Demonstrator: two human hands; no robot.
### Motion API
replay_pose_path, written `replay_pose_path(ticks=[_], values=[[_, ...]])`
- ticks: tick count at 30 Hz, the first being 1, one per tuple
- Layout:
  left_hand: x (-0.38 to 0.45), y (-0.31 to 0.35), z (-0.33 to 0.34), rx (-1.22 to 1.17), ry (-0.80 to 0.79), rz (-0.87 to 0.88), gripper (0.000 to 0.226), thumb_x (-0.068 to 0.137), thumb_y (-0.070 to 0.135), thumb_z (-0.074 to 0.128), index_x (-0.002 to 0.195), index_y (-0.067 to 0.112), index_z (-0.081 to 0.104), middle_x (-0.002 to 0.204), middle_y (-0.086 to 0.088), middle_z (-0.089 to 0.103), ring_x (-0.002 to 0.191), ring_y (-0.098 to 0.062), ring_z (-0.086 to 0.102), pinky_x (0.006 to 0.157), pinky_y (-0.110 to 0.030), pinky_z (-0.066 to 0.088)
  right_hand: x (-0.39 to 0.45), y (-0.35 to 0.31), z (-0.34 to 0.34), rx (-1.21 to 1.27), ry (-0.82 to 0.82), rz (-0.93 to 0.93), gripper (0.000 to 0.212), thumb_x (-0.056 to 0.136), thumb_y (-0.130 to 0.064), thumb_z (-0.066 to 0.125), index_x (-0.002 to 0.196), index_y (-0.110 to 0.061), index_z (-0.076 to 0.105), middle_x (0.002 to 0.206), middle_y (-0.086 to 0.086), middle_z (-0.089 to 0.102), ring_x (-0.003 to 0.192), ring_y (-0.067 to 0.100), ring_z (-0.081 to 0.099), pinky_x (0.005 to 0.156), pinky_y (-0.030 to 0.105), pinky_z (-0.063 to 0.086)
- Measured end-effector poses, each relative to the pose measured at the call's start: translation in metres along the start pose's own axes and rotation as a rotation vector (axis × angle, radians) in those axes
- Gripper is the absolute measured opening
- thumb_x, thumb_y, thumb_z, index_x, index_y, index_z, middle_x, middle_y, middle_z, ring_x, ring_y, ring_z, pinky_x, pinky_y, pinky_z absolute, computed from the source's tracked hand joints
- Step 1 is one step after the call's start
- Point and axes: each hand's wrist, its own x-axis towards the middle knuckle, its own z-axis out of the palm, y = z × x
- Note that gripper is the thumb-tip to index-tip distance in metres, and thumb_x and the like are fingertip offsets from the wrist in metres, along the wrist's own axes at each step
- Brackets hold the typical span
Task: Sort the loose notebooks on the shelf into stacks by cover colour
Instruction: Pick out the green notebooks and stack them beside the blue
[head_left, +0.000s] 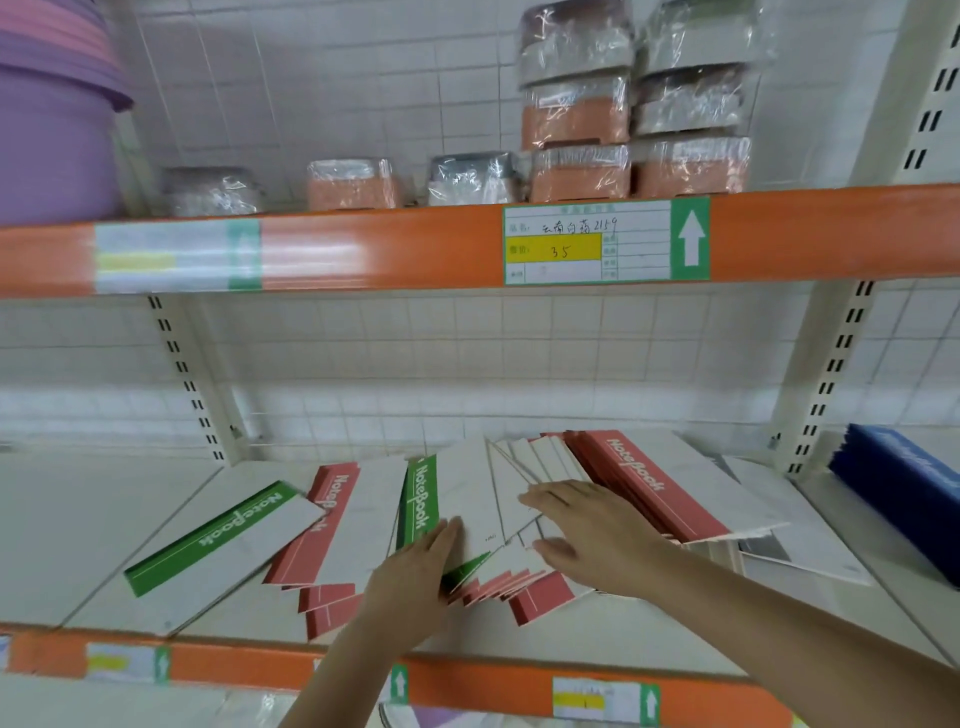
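Observation:
Loose notebooks with white covers and a coloured spine band lie fanned across the lower shelf (78, 525). A green-banded notebook (218, 535) lies at the left, partly over a red-banded notebook (332, 525). Another green-banded notebook (447, 509) lies in the middle. A stack of red-banded notebooks (649, 488) leans at the right. More red notebook corners (540, 597) stick out near the front. My left hand (415, 571) lies flat with straight fingers on the middle green notebook's lower edge. My right hand (587, 525) rests spread on the fanned white covers beside the red stack.
A blue stack of notebooks (904, 499) sits at the far right beyond the shelf upright (826, 374). The orange beam (415, 249) of the upper shelf carries wrapped boxes (576, 124) and a purple tub (52, 114). Bare shelf shows at the far left.

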Motion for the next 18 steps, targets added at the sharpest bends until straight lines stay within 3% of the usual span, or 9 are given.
replay_pose_path(ticks=[4,6,8,10,12,15,18], values=[[-0.014,0.003,0.009,0.024,0.156,-0.027,0.065,0.096,0.018,0.052,0.153,0.029,0.023,0.139,0.004,0.052,0.112,-0.015,0.060,0.090,-0.027,0.051,0.000,-0.006,0.001,0.004,-0.034,0.000,0.061,0.095,-0.051,0.041,0.149,-0.025,0.027,0.154,-0.008,0.028,0.141,0.008,0.023,0.109,0.017,0.005],[-0.021,0.000,0.015,-0.024,0.246,-0.010,0.064,0.080,0.017,0.074,0.139,0.021,0.051,0.116,0.003,0.068,0.094,-0.014,0.068,0.073,-0.025,0.057,0.002,-0.013,0.000,-0.004,-0.081,0.000,0.073,0.092,-0.063,0.035,0.151,-0.023,0.021,0.157,-0.006,0.021,0.143,0.010,0.017,0.108,0.018,-0.001],[-0.021,-0.008,0.024,-0.034,0.373,0.045,0.060,0.057,0.009,0.090,0.114,0.013,0.070,0.094,0.003,0.072,0.079,-0.014,0.069,0.059,-0.022,0.057,0.007,-0.021,0.000,-0.016,-0.158,0.005,0.097,0.078,-0.079,0.023,0.153,-0.019,0.009,0.160,-0.003,0.008,0.146,0.012,0.006,0.112,0.023,-0.006],[-0.020,-0.010,0.021,-0.079,0.474,0.059,0.050,0.056,-0.002,0.089,0.102,0.007,0.073,0.089,0.000,0.072,0.076,-0.018,0.068,0.056,-0.026,0.057,0.016,-0.027,0.002,-0.033,-0.233,0.008,0.110,0.068,-0.083,0.018,0.153,-0.016,-0.002,0.161,0.000,-0.003,0.147,0.013,-0.004,0.114,0.027,-0.010],[-0.021,-0.011,0.011,-0.079,0.544,0.053,0.046,0.054,-0.007,0.088,0.096,0.003,0.073,0.085,-0.004,0.072,0.071,-0.021,0.067,0.053,-0.028,0.056,0.023,-0.030,0.007,-0.023,-0.284,0.025,0.110,0.073,-0.084,0.029,0.153,-0.015,-0.003,0.161,0.001,-0.005,0.147,0.013,-0.007,0.115,0.030,-0.011],[-0.027,-0.010,-0.012,-0.084,0.607,-0.003,0.047,0.047,-0.013,0.088,0.090,-0.003,0.071,0.065,-0.008,0.067,0.055,-0.021,0.063,0.040,-0.021,0.048,0.024,-0.031,0.015,-0.079,-0.308,0.008,0.098,0.083,-0.075,0.040,0.154,-0.019,0.002,0.161,-0.001,0.003,0.147,0.014,0.001,0.116,0.039,-0.013],[-0.034,-0.011,-0.031,-0.079,0.680,-0.036,0.043,0.051,-0.020,0.083,0.089,-0.005,0.071,0.051,-0.004,0.058,0.039,-0.012,0.046,0.035,-0.008,0.027,0.021,-0.032,0.016,-0.146,-0.251,-0.023,0.086,0.085,-0.072,0.039,0.152,-0.025,0.013,0.158,-0.003,0.019,0.144,0.017,0.016,0.117,0.045,-0.008]])
